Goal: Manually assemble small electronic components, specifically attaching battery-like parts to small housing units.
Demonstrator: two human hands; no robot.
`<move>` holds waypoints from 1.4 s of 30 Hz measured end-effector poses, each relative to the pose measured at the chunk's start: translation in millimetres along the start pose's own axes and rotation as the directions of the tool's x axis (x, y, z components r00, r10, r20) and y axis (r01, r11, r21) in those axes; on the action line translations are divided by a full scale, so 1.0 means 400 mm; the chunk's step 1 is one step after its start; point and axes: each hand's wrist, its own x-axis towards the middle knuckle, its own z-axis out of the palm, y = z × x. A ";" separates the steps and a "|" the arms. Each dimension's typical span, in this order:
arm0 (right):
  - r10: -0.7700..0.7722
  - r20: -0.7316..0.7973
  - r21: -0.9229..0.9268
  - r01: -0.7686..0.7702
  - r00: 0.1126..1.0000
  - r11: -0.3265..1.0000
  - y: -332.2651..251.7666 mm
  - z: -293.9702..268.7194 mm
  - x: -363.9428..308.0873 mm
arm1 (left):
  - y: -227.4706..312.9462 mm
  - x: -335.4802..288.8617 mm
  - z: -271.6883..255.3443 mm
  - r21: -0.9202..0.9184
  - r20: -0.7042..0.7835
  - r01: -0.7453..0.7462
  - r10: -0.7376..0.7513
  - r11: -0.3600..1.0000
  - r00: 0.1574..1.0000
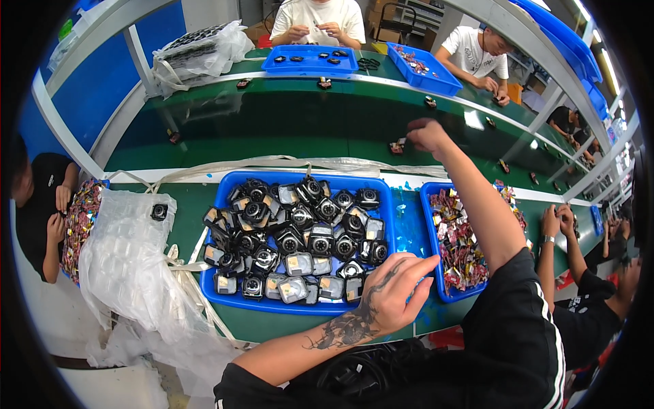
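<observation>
My left hand (394, 292), at the end of a tattooed forearm, rests with fingers spread on the near right corner of a big blue tray (293, 309). The tray is heaped with several small black camera-like modules (300, 238). My right hand (426, 135) is stretched out over the green conveyor belt (272, 129), its fingers curled down. A small dark part (396, 146) lies on the belt just left of those fingers. Whether the fingers touch it is hidden. A smaller blue tray (426, 225) of colourful small pieces (456, 238) lies under my right forearm.
A crumpled clear plastic bag (129, 266) lies left of the big tray, with one loose module (159, 211) on it. More small parts ride the belt. Two blue trays (310, 60) stand across it. People work at the left (41, 204), right (558, 221) and far side (317, 20).
</observation>
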 end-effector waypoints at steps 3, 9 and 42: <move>-0.360 0.030 -0.116 0.361 0.932 0.925 -0.090 0.022 -0.117 | -0.002 -0.003 0.004 0.050 0.040 -0.129 0.127 0.990 0.991; -0.424 0.757 -0.307 0.843 0.498 0.441 -0.152 0.137 -0.435 | 0.000 -0.014 -0.002 0.083 0.072 -0.244 0.239 0.966 0.968; -0.462 0.151 -0.533 0.465 0.874 0.707 0.109 -0.277 -0.631 | -0.015 0.026 0.003 -0.632 0.358 0.741 -0.762 0.228 0.540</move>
